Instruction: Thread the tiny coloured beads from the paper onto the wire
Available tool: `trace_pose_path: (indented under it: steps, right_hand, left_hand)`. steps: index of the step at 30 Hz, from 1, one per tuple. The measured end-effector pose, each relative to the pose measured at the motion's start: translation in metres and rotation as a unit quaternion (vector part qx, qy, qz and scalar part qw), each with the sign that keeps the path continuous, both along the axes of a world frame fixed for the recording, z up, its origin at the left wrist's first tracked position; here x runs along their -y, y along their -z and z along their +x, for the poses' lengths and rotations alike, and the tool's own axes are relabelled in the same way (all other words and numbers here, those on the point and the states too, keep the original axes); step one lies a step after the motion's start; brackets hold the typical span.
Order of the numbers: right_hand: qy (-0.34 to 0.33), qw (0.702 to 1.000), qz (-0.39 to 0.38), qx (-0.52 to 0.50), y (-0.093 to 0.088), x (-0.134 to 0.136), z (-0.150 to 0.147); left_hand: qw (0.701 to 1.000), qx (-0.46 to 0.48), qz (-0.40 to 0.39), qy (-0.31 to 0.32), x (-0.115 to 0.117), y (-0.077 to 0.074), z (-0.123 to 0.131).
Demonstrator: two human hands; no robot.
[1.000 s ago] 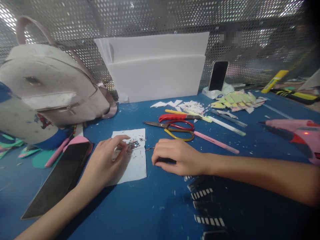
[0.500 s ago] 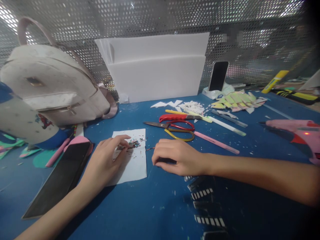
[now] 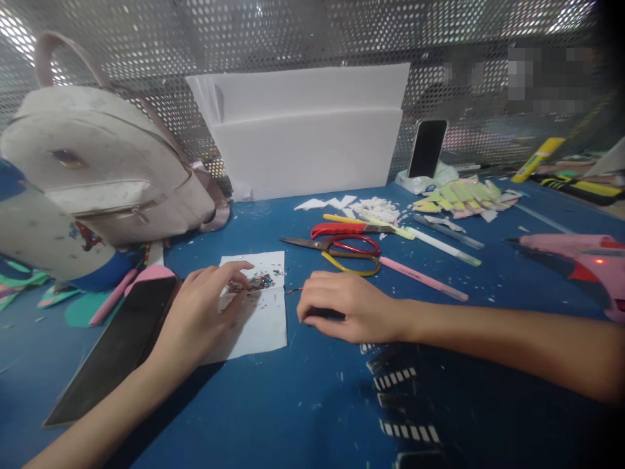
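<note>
My left hand [image 3: 200, 316] hovers over the left half of a folded white sheet of paper [image 3: 271, 322], its index finger raised and its fingers apart. Its lower fingertips touch or nearly touch a small pile of sparkly sequins [image 3: 263, 281] on the sheet. Just right of the paper, my right hand [image 3: 344, 306] rests on the table with curled fingers. From its fingertips a thin reddish stick [image 3: 293, 290] points left towards the sequins; most of it is hidden by the hand. Scissors [image 3: 312, 244] with red and yellow handles lie just behind my right hand.
Behind lie a red-handled cutter [image 3: 342, 229], a pink pen [image 3: 424, 279] and white scraps [image 3: 375, 210]. A pink glue gun [image 3: 576, 251] with a lit red light is at right. A backpack [image 3: 112, 163] and a dark flat case [image 3: 117, 345] are at left. Striped strips [image 3: 410, 431] lie in front.
My left hand has shifted very slightly left and back from the sequins, uncovering a bit more of the pile. My right hand and the stick have stayed in place.
</note>
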State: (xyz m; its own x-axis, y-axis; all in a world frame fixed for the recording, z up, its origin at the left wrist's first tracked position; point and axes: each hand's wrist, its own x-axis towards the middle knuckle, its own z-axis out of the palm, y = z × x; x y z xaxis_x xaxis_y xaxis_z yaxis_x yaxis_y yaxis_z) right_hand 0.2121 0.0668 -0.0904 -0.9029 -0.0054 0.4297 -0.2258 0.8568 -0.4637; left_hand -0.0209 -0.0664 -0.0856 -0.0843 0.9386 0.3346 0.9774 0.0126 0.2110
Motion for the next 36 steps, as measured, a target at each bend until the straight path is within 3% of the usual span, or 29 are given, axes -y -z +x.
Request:
trace_pose_path:
  steps: [25, 36]
  right_hand:
    - [0.002, 1.000, -0.002, 0.001, 0.000, 0.000, 0.000]
    - [0.001, 1.000, 0.000, 0.003, 0.001, -0.001, 0.000]
  left_hand:
    - [0.999, -0.034, -0.015, 0.017, -0.002, 0.004, -0.008]
    - [0.999, -0.042, 0.025, 0.004, 0.002, -0.007, 0.000]
